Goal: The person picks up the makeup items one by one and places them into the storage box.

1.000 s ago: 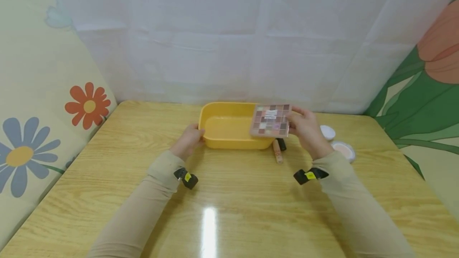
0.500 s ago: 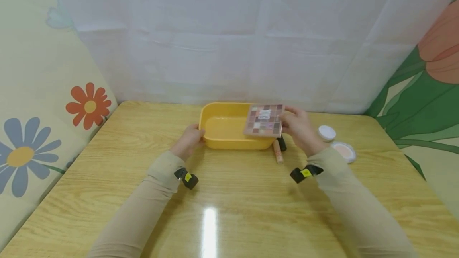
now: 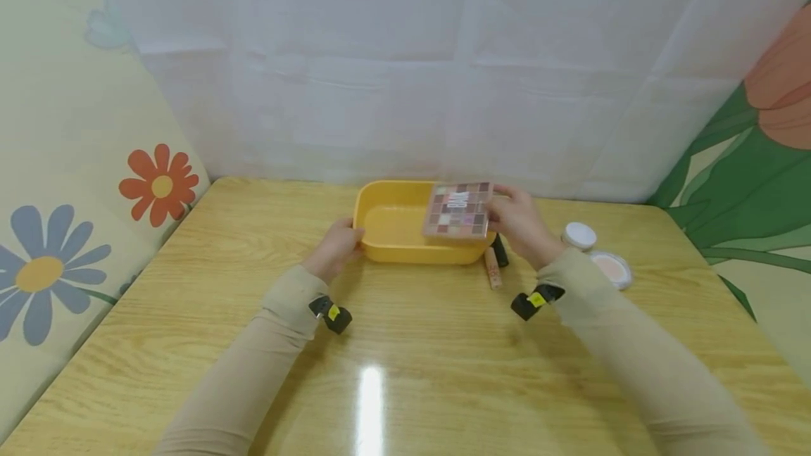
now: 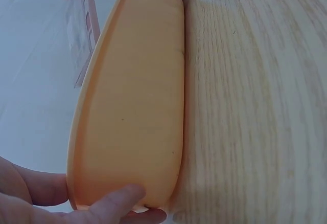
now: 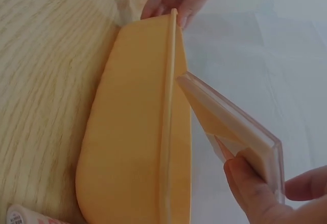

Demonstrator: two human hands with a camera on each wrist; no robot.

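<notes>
Seeing the palette's lettering (image 3: 458, 201) needs the head view.

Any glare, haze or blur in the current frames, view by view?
Head: a bright glare streak on the table, with soft shadows beneath both sleeves; left wrist: the palette looks soft and washed out; right wrist: hazy and low in contrast, especially across the pale backdrop.

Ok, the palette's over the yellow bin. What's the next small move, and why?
I'd probably lower the palette into the yellow bin: the right hand pinches it, tilted, above the bin's right half, while the left hand grips the bin's left end.
</notes>
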